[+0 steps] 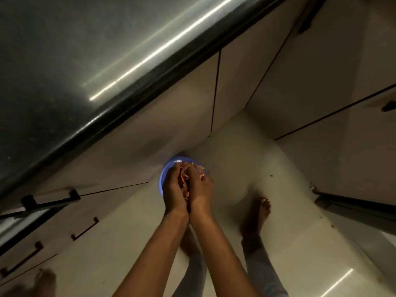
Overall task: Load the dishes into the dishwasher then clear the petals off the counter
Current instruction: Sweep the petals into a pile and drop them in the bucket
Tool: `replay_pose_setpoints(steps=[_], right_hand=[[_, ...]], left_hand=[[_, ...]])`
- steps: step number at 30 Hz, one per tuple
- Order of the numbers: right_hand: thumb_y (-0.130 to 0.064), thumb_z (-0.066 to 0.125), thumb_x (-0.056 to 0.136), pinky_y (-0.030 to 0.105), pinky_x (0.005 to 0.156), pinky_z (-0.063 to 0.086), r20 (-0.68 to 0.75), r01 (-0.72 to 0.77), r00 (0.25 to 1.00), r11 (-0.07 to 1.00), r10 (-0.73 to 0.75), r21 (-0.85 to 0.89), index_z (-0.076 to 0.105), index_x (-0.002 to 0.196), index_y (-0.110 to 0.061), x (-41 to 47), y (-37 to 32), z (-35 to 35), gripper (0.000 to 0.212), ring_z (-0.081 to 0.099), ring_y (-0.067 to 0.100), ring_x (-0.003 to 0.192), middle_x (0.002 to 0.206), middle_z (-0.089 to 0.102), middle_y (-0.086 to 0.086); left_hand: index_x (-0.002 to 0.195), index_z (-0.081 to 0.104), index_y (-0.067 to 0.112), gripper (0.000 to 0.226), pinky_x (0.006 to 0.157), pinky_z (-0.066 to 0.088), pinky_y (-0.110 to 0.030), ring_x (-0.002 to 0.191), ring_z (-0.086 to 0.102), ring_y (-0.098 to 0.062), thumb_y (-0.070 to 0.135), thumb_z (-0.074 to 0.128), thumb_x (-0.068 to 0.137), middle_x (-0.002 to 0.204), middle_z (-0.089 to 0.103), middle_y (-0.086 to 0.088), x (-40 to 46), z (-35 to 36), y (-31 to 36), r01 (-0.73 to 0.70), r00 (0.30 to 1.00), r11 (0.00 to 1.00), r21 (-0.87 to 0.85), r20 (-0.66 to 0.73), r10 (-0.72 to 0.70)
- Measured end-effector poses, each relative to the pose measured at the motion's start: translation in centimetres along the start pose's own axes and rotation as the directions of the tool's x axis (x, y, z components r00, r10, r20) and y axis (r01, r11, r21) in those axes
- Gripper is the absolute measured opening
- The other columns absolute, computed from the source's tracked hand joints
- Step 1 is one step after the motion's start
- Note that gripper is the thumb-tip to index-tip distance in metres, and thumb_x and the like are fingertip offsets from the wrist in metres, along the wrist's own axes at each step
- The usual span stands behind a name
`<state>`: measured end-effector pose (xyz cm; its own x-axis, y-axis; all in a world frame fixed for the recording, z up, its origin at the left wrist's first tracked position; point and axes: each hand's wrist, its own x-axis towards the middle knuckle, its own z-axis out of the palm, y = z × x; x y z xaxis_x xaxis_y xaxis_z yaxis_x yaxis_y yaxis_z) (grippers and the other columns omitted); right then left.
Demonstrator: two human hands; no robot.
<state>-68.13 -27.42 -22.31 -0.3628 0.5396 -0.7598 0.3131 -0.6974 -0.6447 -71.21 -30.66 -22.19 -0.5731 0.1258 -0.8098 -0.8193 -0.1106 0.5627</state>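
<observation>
- Pink petals (184,179) sit bunched between the two cupped hands, showing only through the gap where the palms meet.
- Left hand (174,189) and right hand (200,187) press together side by side, wrists touching, both arms stretched out and down from the bottom of the view.
- Fingers (194,170) of both hands curl inward round the petals; the tips are too blurred to tell apart.
- Under the hands lies a round blue bin (163,175) on the floor, its rim showing to the left of and beyond the hands; a few pale scraps lie inside near its far edge.
- The bin stands right against the base of the cabinets (150,125).
- A dark stone table (64,71) with a rounded black edge runs slantwise across the upper left, a strip of light reflected on it.
- More cabinet doors with dark handles (84,228) fill the left and right sides.
- Bare feet (260,213) stand on the pale tiled floor (300,221), one to the right of the arms, another at the lower left.
- No dishwasher can be made out for certain.
</observation>
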Motion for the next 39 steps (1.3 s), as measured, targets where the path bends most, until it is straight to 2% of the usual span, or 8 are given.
replay_pose_setpoints(steps=[8, 17, 21, 26, 30, 33, 36, 39], right_hand=[[-0.023, 0.057, 0.100, 0.050, 0.079, 0.061, -0.045, -0.128, 0.991, 0.987, 0.124, -0.100, 0.071, 0.074, -0.015, 11.1, 12.5, 1.8, 0.031, 0.074, 0.027, 0.081, 0.079, 0.075, 0.010], [-0.013, 0.051, 0.104, 0.040, 0.080, 0.062, -0.132, -0.290, 0.937, 0.931, 0.323, 0.220, 0.069, 0.110, -0.009, 19.0, 20.1, 2.5, 0.020, 0.073, 0.030, 0.093, 0.100, 0.076, 0.013], [-0.031, 0.061, 0.096, 0.051, 0.093, 0.059, -0.153, -0.326, 0.914, 0.907, 0.374, 0.268, 0.069, 0.124, -0.019, 21.7, 24.0, 2.2, 0.031, 0.073, 0.032, 0.102, 0.109, 0.077, 0.008], [-0.015, 0.049, 0.105, 0.058, 0.099, 0.051, -0.149, -0.399, 0.883, 0.878, 0.446, 0.265, 0.062, 0.112, -0.017, 19.3, 20.3, 0.7, 0.015, 0.058, 0.021, 0.076, 0.089, 0.065, 0.004], [-0.010, 0.042, 0.107, 0.059, 0.097, 0.054, -0.125, -0.415, 0.883, 0.876, 0.453, 0.246, 0.057, 0.131, -0.015, 18.5, 20.4, 0.4, 0.029, 0.054, 0.031, 0.100, 0.114, 0.058, 0.009], [-0.016, 0.042, 0.108, 0.059, 0.102, 0.051, -0.119, -0.349, 0.922, 0.925, 0.368, 0.150, 0.058, 0.118, -0.029, 17.8, 20.3, 0.8, 0.022, 0.055, 0.028, 0.109, 0.119, 0.059, 0.003], [-0.009, 0.049, 0.103, 0.049, 0.103, 0.052, -0.032, -0.337, 0.940, 0.938, 0.340, 0.075, 0.067, 0.123, -0.027, 16.9, 20.0, 0.4, 0.032, 0.059, 0.027, 0.119, 0.127, 0.063, 0.002], [0.001, 0.050, 0.100, 0.035, 0.087, 0.052, 0.040, -0.358, 0.934, 0.932, 0.356, 0.056, 0.059, 0.138, -0.006, 15.0, 17.7, -0.7, 0.039, 0.059, 0.020, 0.101, 0.119, 0.058, 0.005]], left_hand=[[0.125, 0.068, 0.000, 0.046, 0.091, 0.054, -0.036, 0.112, 0.067, -0.033, 0.034, 0.045, 0.106, 0.123, 0.069, -0.021, 12.6, -5.3, -6.2, 0.198, 0.972, 0.978, 0.060, -0.142, -0.188], [0.113, 0.063, 0.009, 0.055, 0.071, 0.051, -0.040, 0.088, 0.066, -0.032, 0.054, 0.033, 0.105, 0.095, 0.071, -0.018, 21.3, -8.2, -9.9, 0.311, 0.929, 0.950, -0.017, -0.205, -0.308], [0.140, 0.055, 0.003, 0.081, 0.092, 0.047, -0.043, 0.124, 0.058, -0.038, 0.065, 0.019, 0.103, 0.133, 0.062, -0.022, 22.3, -8.5, -10.7, 0.352, 0.921, 0.934, 0.065, -0.202, -0.333], [0.150, 0.043, 0.009, 0.066, 0.110, 0.033, -0.043, 0.141, 0.041, -0.033, 0.054, 0.018, 0.108, 0.152, 0.045, -0.013, 20.9, -8.3, -10.0, 0.304, 0.931, 0.924, 0.232, -0.277, -0.237], [0.155, 0.035, 0.012, 0.070, 0.117, 0.027, -0.048, 0.147, 0.033, -0.031, 0.059, 0.018, 0.106, 0.160, 0.036, -0.010, 20.2, -8.9, -9.2, 0.313, 0.926, 0.909, 0.276, -0.299, -0.228], [0.155, 0.036, 0.010, 0.071, 0.118, 0.025, -0.049, 0.147, 0.034, -0.030, 0.058, 0.019, 0.106, 0.160, 0.037, -0.011, 19.3, -9.1, -8.7, 0.305, 0.929, 0.906, 0.294, -0.302, -0.215], [0.155, 0.034, 0.007, 0.071, 0.121, 0.022, -0.051, 0.148, 0.033, -0.030, 0.057, 0.019, 0.107, 0.161, 0.035, -0.012, 17.7, -9.0, -8.0, 0.296, 0.935, 0.909, 0.294, -0.285, -0.213], [0.154, 0.037, 0.004, 0.072, 0.120, 0.024, -0.051, 0.148, 0.034, -0.029, 0.056, 0.021, 0.107, 0.159, 0.037, -0.014, 15.9, -8.8, -7.0, 0.283, 0.940, 0.911, 0.301, -0.277, -0.201]])
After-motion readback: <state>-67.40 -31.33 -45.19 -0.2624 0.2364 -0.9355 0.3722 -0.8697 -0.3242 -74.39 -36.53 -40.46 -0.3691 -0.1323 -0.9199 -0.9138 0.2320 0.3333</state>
